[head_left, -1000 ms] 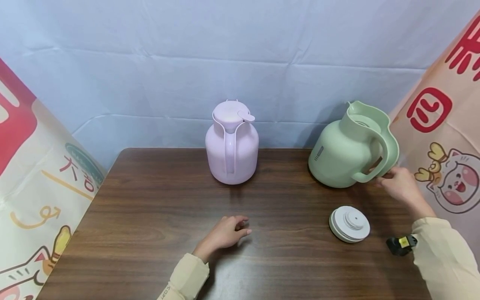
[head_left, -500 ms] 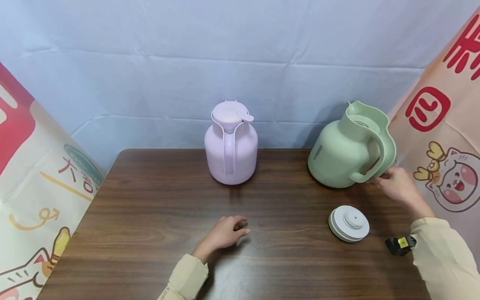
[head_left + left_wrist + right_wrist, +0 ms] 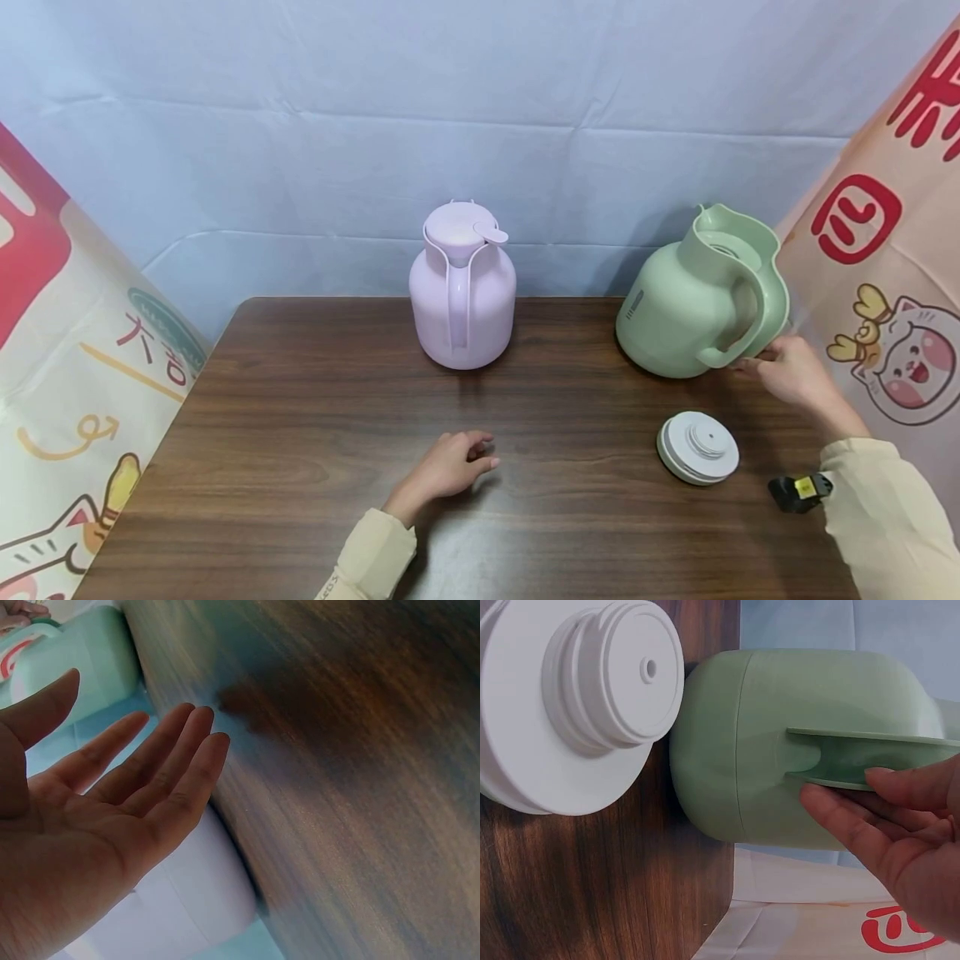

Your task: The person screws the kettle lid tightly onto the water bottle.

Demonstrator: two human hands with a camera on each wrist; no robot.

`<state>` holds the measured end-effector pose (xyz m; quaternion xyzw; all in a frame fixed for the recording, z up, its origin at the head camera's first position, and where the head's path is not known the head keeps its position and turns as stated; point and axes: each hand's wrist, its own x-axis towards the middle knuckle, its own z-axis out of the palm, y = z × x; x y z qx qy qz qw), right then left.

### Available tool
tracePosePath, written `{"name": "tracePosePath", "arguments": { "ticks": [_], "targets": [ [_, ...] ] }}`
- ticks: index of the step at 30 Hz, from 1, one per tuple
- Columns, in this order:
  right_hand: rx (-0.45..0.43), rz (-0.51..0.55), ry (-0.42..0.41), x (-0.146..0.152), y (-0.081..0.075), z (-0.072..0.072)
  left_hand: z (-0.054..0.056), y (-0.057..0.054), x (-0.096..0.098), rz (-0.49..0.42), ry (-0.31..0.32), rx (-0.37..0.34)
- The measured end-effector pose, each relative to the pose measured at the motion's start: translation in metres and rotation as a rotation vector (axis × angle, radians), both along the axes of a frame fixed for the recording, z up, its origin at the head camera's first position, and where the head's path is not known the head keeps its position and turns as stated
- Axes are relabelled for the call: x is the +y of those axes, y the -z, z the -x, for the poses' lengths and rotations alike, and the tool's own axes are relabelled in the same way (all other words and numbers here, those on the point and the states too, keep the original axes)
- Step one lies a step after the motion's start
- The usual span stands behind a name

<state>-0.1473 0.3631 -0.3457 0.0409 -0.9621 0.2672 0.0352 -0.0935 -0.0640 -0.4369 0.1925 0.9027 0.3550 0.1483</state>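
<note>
At the table's right rear stands a green thermos jug [image 3: 667, 308], its mouth without a lid. My right hand [image 3: 787, 371] is at its handle; in the right wrist view the thumb [image 3: 900, 784] lies against the handle's hollow edge and the fingers sit on the other side, pinching it. A white round lid [image 3: 701, 447] lies in front of the jug, its stepped plug facing up. My left hand [image 3: 442, 465] is over the middle of the table, holding nothing, its fingers loosely extended in the left wrist view. Behind it stands a lilac thermos jug [image 3: 462, 308] with its lid on.
The brown wooden table [image 3: 300, 400] ends at a pale blue cloth backdrop [image 3: 337, 167]. Printed banners hang at both sides, the right banner [image 3: 885, 350] close behind my right hand. A black-and-yellow device [image 3: 801, 492] sits at my right sleeve.
The green jug's handle has swung slightly left, together with my right hand. The left hand, lid and lilac jug stay in place.
</note>
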Motion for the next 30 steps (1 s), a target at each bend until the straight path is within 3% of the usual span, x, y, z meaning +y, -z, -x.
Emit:
{"name": "tracePosePath", "arguments": {
  "ticks": [12,30],
  "targets": [
    [-0.107,0.092,-0.034,-0.0033,-0.0018,-0.0028,-0.0009,-0.0009,-0.0007,0.017,-0.005,0.007],
    [-0.073,0.093,-0.111,-0.0091,-0.0056,-0.0054,-0.0004,-0.0025,-0.0012,-0.003,-0.009,0.027]
  ]
}}
